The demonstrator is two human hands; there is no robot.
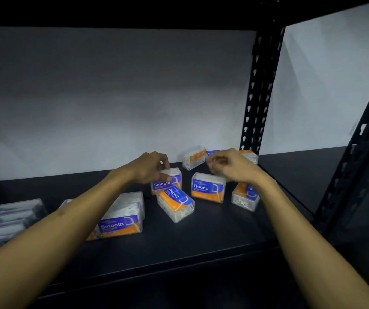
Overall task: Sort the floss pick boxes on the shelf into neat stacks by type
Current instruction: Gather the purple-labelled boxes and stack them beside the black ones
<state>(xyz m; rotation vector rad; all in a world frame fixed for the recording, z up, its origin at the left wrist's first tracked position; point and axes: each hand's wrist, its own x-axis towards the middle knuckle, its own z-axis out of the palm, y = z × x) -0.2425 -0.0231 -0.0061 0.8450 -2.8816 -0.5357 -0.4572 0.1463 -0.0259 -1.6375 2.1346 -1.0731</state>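
Note:
Several clear floss pick boxes with blue and orange labels lie scattered on the black shelf point(179, 246). My left hand point(151, 167) curls over the top of an upright "Smooth" box point(168, 182), thumb and fingers pinching its lid. My right hand point(230, 167) hovers with curled fingers just above the back edge of an upright "Round" box point(208, 188); whether it touches it is blurred. Another "Round" box point(175, 202) lies flat between my arms. A further "Smooth" box point(121, 226) sits front left. One box point(245, 197) stands under my right wrist.
Two more boxes point(194, 157) point(249, 155) stand at the back by the wall. Dark packages point(7, 219) are stacked at the far left. Perforated black uprights point(259, 97) point(357, 152) frame the right side, and another shelf board closes in overhead.

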